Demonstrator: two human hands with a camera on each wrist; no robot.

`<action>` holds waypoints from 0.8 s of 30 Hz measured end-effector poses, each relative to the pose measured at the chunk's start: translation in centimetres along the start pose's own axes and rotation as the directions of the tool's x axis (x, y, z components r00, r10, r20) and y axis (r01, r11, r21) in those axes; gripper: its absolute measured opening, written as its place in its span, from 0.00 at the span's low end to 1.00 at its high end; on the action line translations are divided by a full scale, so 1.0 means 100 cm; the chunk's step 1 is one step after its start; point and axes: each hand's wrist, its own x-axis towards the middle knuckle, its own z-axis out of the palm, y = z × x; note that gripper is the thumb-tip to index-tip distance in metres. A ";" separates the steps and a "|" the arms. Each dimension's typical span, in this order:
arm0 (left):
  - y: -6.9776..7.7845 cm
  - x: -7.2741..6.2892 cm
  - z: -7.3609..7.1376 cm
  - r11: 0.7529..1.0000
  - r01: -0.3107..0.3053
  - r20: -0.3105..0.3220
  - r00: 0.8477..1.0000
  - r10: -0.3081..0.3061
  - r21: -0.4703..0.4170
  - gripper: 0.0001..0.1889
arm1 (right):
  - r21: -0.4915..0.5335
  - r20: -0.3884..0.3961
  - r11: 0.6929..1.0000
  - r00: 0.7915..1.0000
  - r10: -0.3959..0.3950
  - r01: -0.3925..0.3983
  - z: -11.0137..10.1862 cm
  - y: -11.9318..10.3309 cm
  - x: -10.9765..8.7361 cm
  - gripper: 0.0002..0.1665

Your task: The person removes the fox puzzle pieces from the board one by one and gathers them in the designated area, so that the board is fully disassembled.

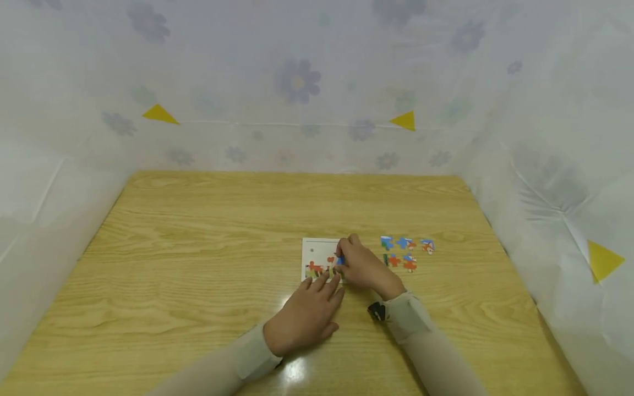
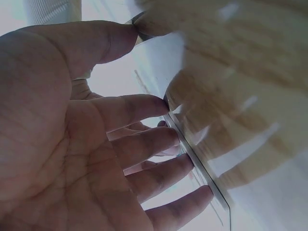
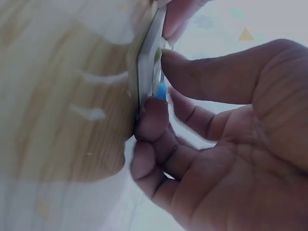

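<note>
A white puzzle board (image 1: 317, 246) lies flat on the table, with red and green puzzle pieces (image 1: 315, 268) along its near side. My left hand (image 1: 306, 313) rests with its fingertips on the board's near edge; the left wrist view shows those fingers (image 2: 159, 180) nearly straight. Over the board's right side, my right hand (image 1: 367, 268) pinches a partly blue puzzle piece (image 1: 340, 260) at the board. In the right wrist view a bit of blue on the piece (image 3: 162, 90) shows between thumb and curled fingers. My fingers hide most of it.
Several loose puzzle pieces (image 1: 409, 263) lie in two rows on the wooden table (image 1: 198, 247), just right of the board. A white flowered sheet (image 1: 297, 137) surrounds the table at the back and both sides, with yellow triangles (image 1: 403, 120) on it.
</note>
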 end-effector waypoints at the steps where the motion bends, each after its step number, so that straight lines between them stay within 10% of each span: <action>1: 0.000 0.000 0.000 1.000 0.000 -0.001 1.000 0.000 0.003 0.37 | -0.007 -0.011 1.000 1.000 -0.006 0.006 0.000 0.000 0.000 0.09; 24: -0.006 0.001 -0.001 1.000 0.002 -0.007 1.000 -0.002 -0.023 0.32 | 0.108 -0.143 0.987 0.984 -0.106 0.122 -0.015 0.018 -0.013 0.06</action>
